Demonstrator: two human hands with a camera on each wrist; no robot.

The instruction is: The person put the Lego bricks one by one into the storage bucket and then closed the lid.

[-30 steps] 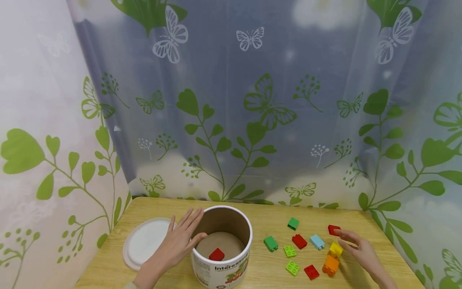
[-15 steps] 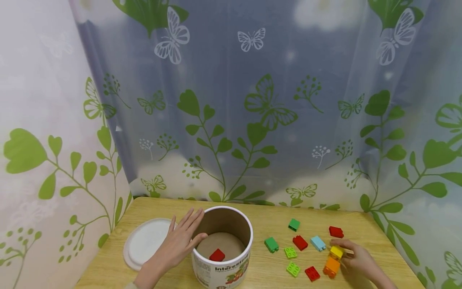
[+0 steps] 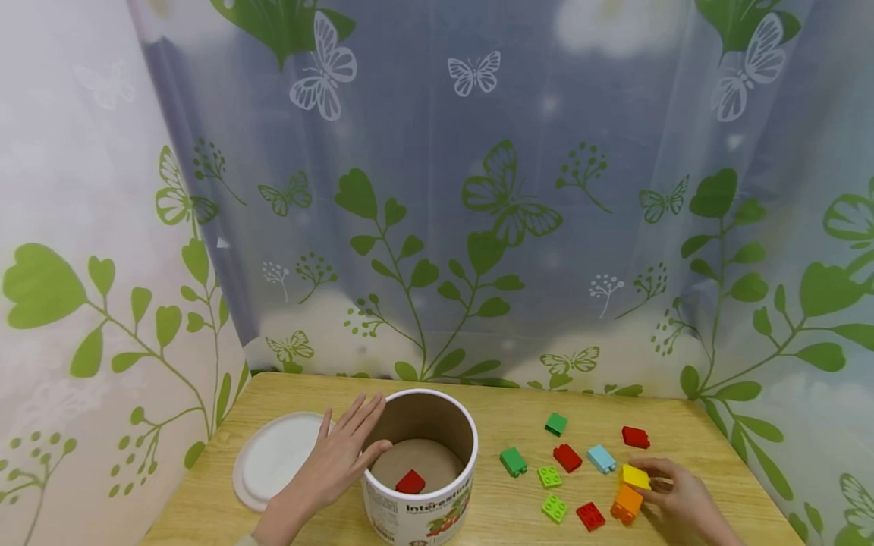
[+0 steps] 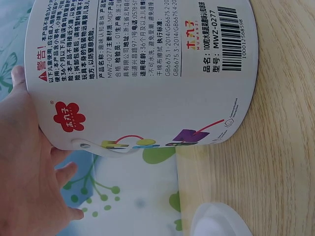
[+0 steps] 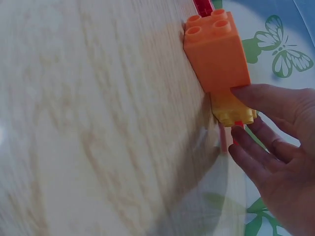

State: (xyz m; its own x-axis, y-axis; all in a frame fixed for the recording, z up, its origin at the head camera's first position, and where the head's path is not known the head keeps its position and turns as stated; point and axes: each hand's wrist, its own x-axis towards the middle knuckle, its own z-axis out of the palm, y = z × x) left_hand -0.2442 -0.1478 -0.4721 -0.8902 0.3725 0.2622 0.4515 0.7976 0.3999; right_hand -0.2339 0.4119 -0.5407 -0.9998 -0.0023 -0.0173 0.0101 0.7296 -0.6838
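Observation:
My left hand point(image 3: 334, 459) rests with straight fingers on the left rim of a white round bucket point(image 3: 396, 519); in the left wrist view its fingers lie beside the printed wall. A red brick point(image 3: 410, 482) lies on the bucket's floor. My right hand point(image 3: 683, 497) pinches a yellow toy brick point(image 3: 634, 477) between thumb and fingers. Against the yellow one stands an orange brick point(image 3: 626, 503), its studs facing away from the hand in the right wrist view. Part of the yellow brick is hidden by the thumb there.
A white lid point(image 3: 276, 459) lies left of the bucket. Loose bricks are spread over the wooden table's right half, among them a light blue brick point(image 3: 602, 459), a red brick point(image 3: 636, 437) and a dark green brick point(image 3: 514, 461). A patterned curtain point(image 3: 437, 227) closes off the back.
My right hand has come away from the far red brick and down onto the yellow brick, which has turned slightly. The left hand keeps its place on the bucket.

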